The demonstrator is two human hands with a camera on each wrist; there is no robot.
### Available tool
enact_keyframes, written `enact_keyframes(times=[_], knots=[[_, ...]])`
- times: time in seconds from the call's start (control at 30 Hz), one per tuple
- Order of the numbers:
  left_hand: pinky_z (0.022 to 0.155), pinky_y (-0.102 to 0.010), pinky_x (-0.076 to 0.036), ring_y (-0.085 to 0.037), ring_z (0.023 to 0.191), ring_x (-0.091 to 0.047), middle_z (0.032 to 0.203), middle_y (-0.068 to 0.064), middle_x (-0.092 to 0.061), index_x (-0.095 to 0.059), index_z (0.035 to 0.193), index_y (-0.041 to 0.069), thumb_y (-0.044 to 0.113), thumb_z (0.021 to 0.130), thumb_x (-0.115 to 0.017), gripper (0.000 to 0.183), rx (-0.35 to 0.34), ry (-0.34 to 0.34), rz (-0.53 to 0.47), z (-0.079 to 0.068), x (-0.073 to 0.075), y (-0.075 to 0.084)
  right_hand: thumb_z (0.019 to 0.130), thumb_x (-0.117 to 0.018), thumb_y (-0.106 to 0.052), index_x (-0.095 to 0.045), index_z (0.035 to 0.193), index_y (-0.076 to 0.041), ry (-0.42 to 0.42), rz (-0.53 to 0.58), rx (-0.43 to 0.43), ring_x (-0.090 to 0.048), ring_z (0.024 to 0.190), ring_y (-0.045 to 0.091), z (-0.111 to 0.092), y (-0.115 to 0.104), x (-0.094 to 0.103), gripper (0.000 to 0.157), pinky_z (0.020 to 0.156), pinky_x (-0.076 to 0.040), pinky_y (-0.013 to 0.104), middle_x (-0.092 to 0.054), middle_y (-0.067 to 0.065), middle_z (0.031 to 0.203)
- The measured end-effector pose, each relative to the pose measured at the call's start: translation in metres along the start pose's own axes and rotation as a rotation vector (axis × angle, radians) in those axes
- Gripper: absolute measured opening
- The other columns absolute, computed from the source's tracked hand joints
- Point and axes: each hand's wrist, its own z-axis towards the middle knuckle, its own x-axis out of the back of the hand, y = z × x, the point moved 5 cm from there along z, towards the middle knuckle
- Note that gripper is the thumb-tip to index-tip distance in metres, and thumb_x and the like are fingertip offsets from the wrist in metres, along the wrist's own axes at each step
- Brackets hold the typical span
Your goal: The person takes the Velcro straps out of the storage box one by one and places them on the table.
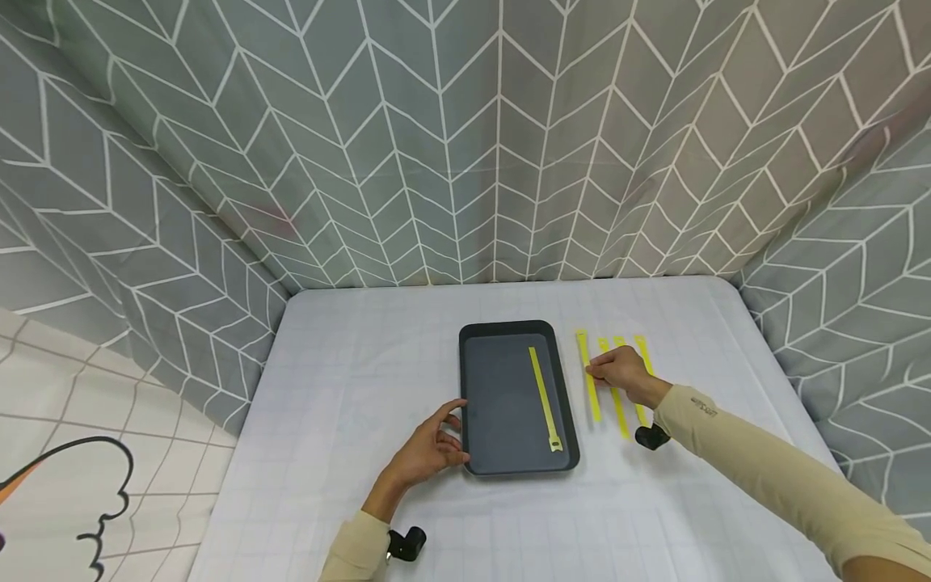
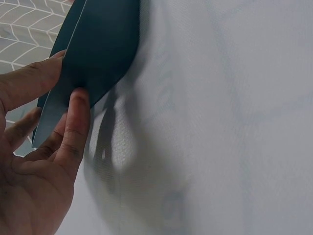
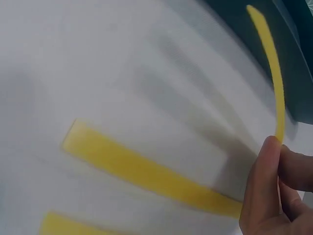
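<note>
My right hand (image 1: pixel 624 375) pinches a yellow strap (image 1: pixel 584 346), a flat cable tie, between thumb and fingers. In the right wrist view the held strap (image 3: pixel 274 68) rises edge-on from the fingertips, lifted off the cloth. My left hand (image 1: pixel 429 446) holds the left side of the dark grey tray (image 1: pixel 494 404). Its fingertips press on the tray wall (image 2: pixel 105 44) in the left wrist view. Inside the tray lies one yellow strap (image 1: pixel 541 396), its slotted end toward me.
Several more yellow straps, including one at the right (image 1: pixel 643 356), lie side by side on the white-covered table (image 1: pixel 349 380), right of the tray. One loose strap (image 3: pixel 146 169) shows near the right hand. A patterned curtain (image 1: pixel 465 162) stands behind the table.
</note>
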Motion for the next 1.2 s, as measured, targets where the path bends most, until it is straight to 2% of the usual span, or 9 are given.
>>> enact_keyframes(times=[0.23,0.4,0.7,1.0,1.2], knots=[[0.071,-0.022,-0.053,-0.019,0.089,-0.061,0.126,-0.024,-0.046,-0.033,0.155,0.012,-0.011,0.081,-0.076,0.089,0.014,0.002,0.001,0.001,0.001,0.000,0.095,-0.069,-0.011,-0.065,0.119,0.012,0.025,-0.109,-0.007,-0.070,0.074,0.011,0.000,0.006,0.003,0.034,0.073,-0.057,0.029,-0.070,0.026,0.114],[0.071,-0.022,-0.053,-0.020,0.089,-0.061,0.126,-0.023,-0.047,-0.034,0.155,0.011,-0.010,0.080,-0.077,0.089,0.011,0.003,0.009,0.001,0.002,0.001,0.094,-0.070,-0.012,-0.068,0.116,0.011,0.023,-0.147,0.005,-0.070,0.073,0.010,-0.001,0.008,0.003,0.032,0.073,-0.056,0.028,-0.072,0.024,0.110],[0.072,-0.022,-0.054,-0.020,0.090,-0.062,0.127,-0.023,-0.047,-0.034,0.155,0.011,-0.010,0.080,-0.076,0.088,0.008,0.006,0.007,0.001,0.001,0.000,0.093,-0.070,-0.007,-0.071,0.108,0.013,0.033,-0.200,0.073,-0.071,0.072,0.016,-0.007,0.003,0.002,0.025,0.073,-0.058,0.033,-0.073,0.025,0.103],[0.072,-0.023,-0.054,-0.020,0.090,-0.062,0.126,-0.022,-0.047,-0.034,0.155,0.011,-0.010,0.080,-0.077,0.089,0.011,0.009,0.007,0.001,0.000,-0.001,0.090,-0.072,-0.007,-0.073,0.100,0.011,0.058,-0.224,0.113,-0.070,0.068,0.018,-0.010,0.004,0.000,0.020,0.061,-0.053,0.026,-0.075,0.017,0.082],[0.072,-0.023,-0.054,-0.020,0.090,-0.061,0.127,-0.023,-0.047,-0.034,0.155,0.011,-0.010,0.080,-0.076,0.089,0.017,0.011,0.010,0.001,0.000,-0.001,0.089,-0.073,-0.007,-0.075,0.094,0.008,0.088,-0.297,0.166,-0.069,0.063,0.019,-0.010,0.001,0.001,0.016,0.059,-0.050,0.025,-0.073,0.013,0.072]])
